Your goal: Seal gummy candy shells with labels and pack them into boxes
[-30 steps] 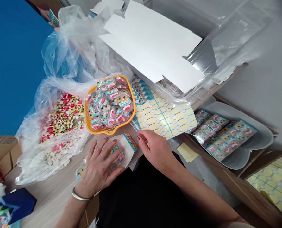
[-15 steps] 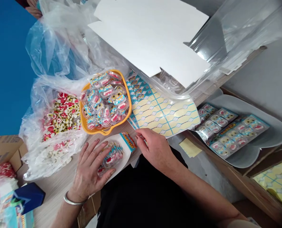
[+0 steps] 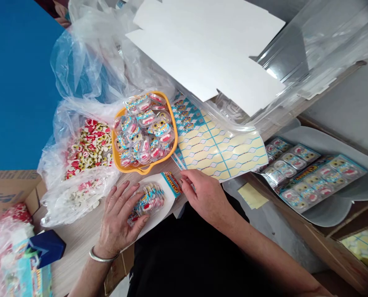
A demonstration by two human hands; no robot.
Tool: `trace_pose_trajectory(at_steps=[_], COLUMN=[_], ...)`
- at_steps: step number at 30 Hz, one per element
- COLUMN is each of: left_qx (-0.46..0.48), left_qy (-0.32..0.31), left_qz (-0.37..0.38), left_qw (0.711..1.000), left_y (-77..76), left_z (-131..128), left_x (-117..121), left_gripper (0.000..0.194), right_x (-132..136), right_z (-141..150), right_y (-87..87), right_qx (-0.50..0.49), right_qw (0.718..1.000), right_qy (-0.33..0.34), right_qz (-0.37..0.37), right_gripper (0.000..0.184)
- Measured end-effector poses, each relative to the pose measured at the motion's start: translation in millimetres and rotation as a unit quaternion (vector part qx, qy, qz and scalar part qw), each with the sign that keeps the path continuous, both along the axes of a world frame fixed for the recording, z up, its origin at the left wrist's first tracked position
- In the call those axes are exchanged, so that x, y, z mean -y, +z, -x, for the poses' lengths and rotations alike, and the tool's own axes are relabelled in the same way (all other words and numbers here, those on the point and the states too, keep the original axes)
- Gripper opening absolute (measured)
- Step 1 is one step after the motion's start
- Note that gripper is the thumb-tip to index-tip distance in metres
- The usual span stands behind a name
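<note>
A white card display box [image 3: 171, 204] with a blue printed end strip lies at the table's front edge. On it a row of clear candy packs [image 3: 153, 196] with blue labels stands side by side. My left hand [image 3: 118, 216] rests over the row's left end, fingers spread and thumb apart, hiding part of the packs. Beside the printed end, my right hand [image 3: 205, 198] has its fingers curled closed; whatever is between them is hidden. Behind the box, an orange basket [image 3: 114, 152] is full of similar packs.
Loose red and white gummies [image 3: 91, 144] lie in an open plastic bag [image 3: 55, 198] at left. Sticker sheets [image 3: 230, 152] are right of the basket, below white card blanks [image 3: 208, 45]. Filled packs [image 3: 323, 179] sit in a carton at right; a blue holder [image 3: 49, 247] stands front left.
The whole view has shifted, so things appear further right. My left hand has drawn slightly left, uncovering more of the packs. My right hand stays by the printed end.
</note>
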State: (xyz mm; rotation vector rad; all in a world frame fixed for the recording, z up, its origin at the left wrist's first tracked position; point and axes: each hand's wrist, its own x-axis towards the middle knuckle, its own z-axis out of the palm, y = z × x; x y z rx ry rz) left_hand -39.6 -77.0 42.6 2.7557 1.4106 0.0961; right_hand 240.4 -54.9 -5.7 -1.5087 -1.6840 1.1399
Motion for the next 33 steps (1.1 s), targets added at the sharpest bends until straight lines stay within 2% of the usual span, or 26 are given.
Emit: trace_pose_trajectory(at_steps=[11, 20, 24, 27, 30, 33], left_qx=[0.014, 0.052, 0.072, 0.07, 0.06, 0.066], left_qy=[-0.02, -0.018, -0.021, -0.024, -0.027, -0.028], left_qz=[-0.001, -0.044, -0.062, -0.049, -0.023, -0.015], left_qw=[1.0, 0.997, 0.995, 0.996, 0.998, 0.997], left_y=[-2.9, -6.5, -9.7, -12.8, -16.9, -20.6], left_z=[-2, 7, 12, 12, 9, 9], left_x=[-4, 1, 6, 8, 7, 8], left_gripper=[0.058, 0.053, 0.051, 0.053, 0.054, 0.056], right_x=[1, 8, 18, 19, 9, -2], right_z=[1, 9, 26, 46, 65, 81], right_y=[3.4, 20.2, 29.7, 36.9, 41.4, 39.4], right_qx=[0.022, 0.075, 0.036, 0.024, 0.103, 0.191], right_qw=[1.0, 0.996, 0.997, 0.997, 0.989, 0.967], right_qy=[0.011, 0.046, 0.066, 0.065, 0.099, 0.161], right_qz=[0.013, -0.021, -0.032, -0.043, -0.038, -0.052], right_gripper=[0.018, 0.019, 0.018, 0.025, 0.026, 0.027])
